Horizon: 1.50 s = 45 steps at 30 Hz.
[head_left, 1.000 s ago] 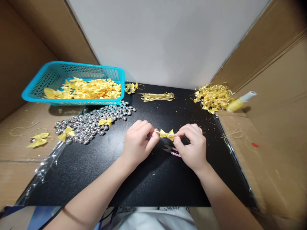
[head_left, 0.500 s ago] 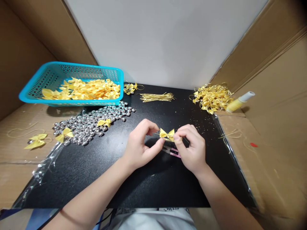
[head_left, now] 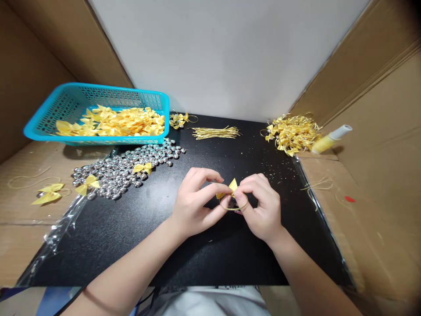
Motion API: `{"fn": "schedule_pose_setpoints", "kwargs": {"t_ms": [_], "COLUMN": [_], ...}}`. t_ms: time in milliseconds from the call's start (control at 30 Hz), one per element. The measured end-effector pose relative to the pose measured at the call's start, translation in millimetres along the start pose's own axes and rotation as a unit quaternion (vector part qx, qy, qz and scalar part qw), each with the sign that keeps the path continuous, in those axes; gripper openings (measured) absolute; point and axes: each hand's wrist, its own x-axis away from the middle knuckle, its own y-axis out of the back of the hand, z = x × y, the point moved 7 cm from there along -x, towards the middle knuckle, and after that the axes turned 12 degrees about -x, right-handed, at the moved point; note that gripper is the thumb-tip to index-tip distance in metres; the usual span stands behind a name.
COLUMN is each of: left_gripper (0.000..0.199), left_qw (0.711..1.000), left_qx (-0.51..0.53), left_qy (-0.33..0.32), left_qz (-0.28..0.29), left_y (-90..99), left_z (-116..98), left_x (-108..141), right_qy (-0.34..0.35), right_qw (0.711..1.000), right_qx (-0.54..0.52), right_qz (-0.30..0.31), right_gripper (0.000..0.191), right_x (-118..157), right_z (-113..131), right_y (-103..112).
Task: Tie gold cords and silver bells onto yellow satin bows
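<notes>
Near the middle of the black table [head_left: 184,259], my left hand [head_left: 199,204] pinches a yellow bow [head_left: 233,184] and its gold cord [head_left: 235,209] between thumb and fingers. My right hand [head_left: 259,204] is closed on the right side of the same bow and cord. The cord curves in a loop below the bow, toward me. Fingertips cover most of the bow, with one pointed tip standing up between the hands. Scissors beneath the hands are almost fully hidden.
A blue basket [head_left: 98,139] of yellow bows stands back left, with silver beads [head_left: 112,171] before it. Gold cords [head_left: 216,132] lie at the back. A pile of finished-looking bows [head_left: 294,134] and a yellow thread spool [head_left: 331,139] are back right.
The cord's lower part now bends into a loop toward me. My left fingers have moved over the bow's left part, and the scissors are more covered.
</notes>
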Motion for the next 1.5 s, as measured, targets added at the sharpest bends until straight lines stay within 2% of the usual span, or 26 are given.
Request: {"fn": "schedule_pose_setpoints", "kwargs": {"t_ms": [333, 533, 667, 800, 933, 1200, 1500], "left_gripper": [0.003, 0.005, 0.01, 0.013, 0.014, 0.014, 0.01], "left_qw": [1.0, 0.999, 0.998, 0.995, 0.992, 0.995, 0.998], "left_qx": [-0.017, -0.032, -0.039, -0.012, 0.009, 0.011, 0.022], "left_qy": [0.0, -0.015, -0.03, -0.048, -0.058, -0.045, -0.03], "left_qz": [0.003, -0.015, -0.049, -0.087, -0.109, -0.093, -0.051], "left_y": [-4.6, -3.0, 1.3, 5.7, 8.8, 8.6, 2.5], "left_z": [1, -1, -4, -7, -10, -9, -11], "left_x": [2, 2, 3, 4, 4, 6, 6], "right_qy": [0.0, 0.015, 0.076, 0.17, 0.209, 0.18, 0.119], "right_qw": [1.0, 1.0, 0.996, 0.976, 0.961, 0.965, 0.983], "right_qx": [0.002, 0.005, 0.046, 0.13, 0.174, 0.173, 0.131], "right_qz": [0.004, 0.0, -0.016, -0.037, -0.054, -0.084, -0.053], "right_gripper": [0.014, 0.014, 0.011, 0.006, 0.004, 0.008, 0.008], "right_x": [1, 0, 3, 9, 13, 11, 9], "right_z": [-2, 1, 10, 27, 36, 36, 27], "right_y": [-2, -1, 2, 3, 3, 5, 7]}}
